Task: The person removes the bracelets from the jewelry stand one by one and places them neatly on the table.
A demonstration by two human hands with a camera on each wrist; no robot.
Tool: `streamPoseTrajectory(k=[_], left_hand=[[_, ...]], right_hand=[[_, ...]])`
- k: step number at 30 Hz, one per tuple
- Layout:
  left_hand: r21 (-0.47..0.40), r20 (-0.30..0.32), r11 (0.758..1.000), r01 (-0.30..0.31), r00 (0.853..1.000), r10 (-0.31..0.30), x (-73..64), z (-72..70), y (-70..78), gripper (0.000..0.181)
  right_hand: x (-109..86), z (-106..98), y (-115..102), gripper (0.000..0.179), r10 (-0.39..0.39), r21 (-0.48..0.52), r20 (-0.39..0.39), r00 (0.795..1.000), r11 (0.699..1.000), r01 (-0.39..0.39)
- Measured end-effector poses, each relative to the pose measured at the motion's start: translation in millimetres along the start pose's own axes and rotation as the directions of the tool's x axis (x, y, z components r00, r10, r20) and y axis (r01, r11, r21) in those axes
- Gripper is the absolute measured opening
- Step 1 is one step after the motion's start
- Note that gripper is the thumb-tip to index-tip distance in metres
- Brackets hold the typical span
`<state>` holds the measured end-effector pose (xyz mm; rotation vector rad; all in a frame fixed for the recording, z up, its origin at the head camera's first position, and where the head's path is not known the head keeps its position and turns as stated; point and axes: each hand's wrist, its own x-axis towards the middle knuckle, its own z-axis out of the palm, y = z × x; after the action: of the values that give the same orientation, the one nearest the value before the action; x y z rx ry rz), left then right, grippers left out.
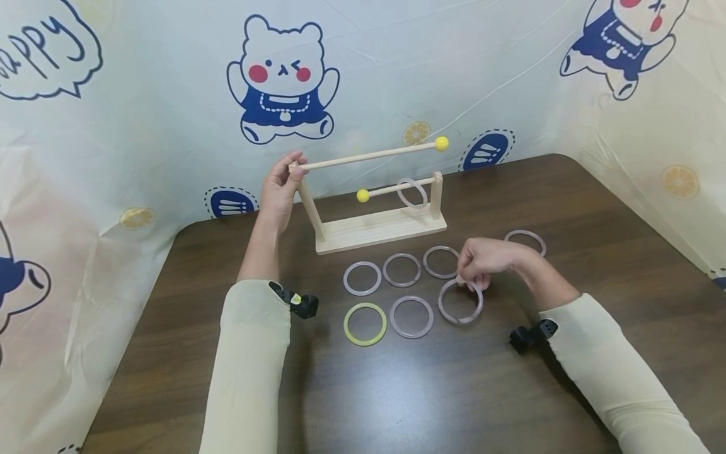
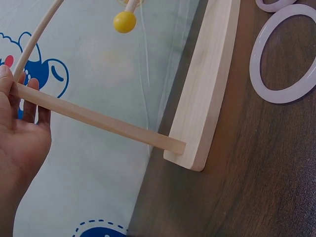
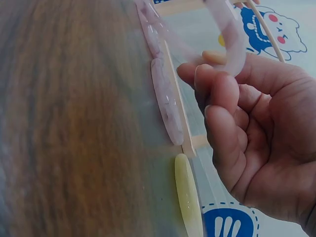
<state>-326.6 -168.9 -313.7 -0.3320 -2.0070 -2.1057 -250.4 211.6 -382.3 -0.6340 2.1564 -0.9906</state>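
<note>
My left hand [image 1: 278, 192] grips the top of the left post of a wooden rack [image 1: 380, 230], with thumb and fingers at the corner where the upper rod starts. Yellow balls cap the rack's two rods; a pale purple ring [image 1: 416, 207] hangs on the lower one. My right hand [image 1: 488, 258] pinches another pale purple ring [image 1: 462, 321] by its far edge, over the table. In the right wrist view this ring [image 3: 236, 47] sits between thumb and fingertips, and the other fingers are curled. Beside it lie several purple rings and a yellow-green ring [image 1: 365, 343].
The brown wooden table [image 1: 397, 403] runs back to a printed cloth [image 1: 386, 75] hanging behind it. A single purple ring [image 1: 526, 232] lies right of my right hand. Each forearm wears a small black camera, such as the left one [image 1: 306, 306].
</note>
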Motion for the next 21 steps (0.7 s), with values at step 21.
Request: streamPoseTrajectory(k=[21], left_hand=[[0.03, -0.003, 0.999, 0.018, 1.0, -0.017, -0.6, -0.5, 1.1, 0.038]], right_hand=[[-0.6, 0.0, 3.0, 0.021, 0.097, -0.188, -0.078, 0.992, 0.976, -0.11]])
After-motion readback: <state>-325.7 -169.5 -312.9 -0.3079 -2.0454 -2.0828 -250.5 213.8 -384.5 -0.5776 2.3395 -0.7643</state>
